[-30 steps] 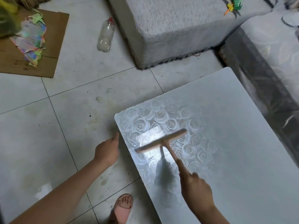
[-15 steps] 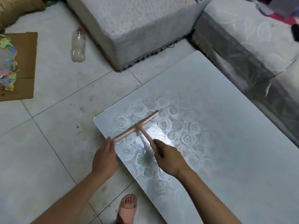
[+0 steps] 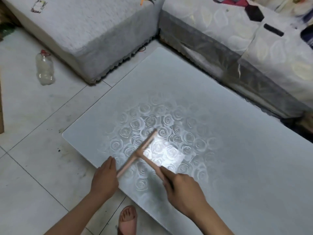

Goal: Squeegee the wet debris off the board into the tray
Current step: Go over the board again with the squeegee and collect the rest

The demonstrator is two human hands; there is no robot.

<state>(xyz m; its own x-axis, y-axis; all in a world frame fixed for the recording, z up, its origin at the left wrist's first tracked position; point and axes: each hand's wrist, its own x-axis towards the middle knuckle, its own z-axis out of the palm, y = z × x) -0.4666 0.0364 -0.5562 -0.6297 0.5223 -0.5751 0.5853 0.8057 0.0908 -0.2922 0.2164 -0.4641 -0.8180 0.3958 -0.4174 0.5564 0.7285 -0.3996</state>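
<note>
A large pale board (image 3: 228, 133) with an embossed rose pattern lies on the tiled floor. A wooden T-shaped squeegee (image 3: 138, 152) rests on it near the front-left edge, its crossbar running diagonally. My right hand (image 3: 183, 189) grips the squeegee's handle. My left hand (image 3: 105, 178) lies with straight fingers at the board's front edge, its fingertips beside the crossbar's near end. No tray and no debris show on the board.
A grey covered seat block (image 3: 88, 31) and a patterned covered sofa (image 3: 245, 53) border the board at the back and right. A clear plastic bottle (image 3: 44, 68) lies on the floor at left. My sandalled foot (image 3: 127, 221) is below the board's edge.
The squeegee has been drawn back toward the board's front edge and its crossbar has turned steeper. My left hand stays at the edge. The view has shifted left and up.
</note>
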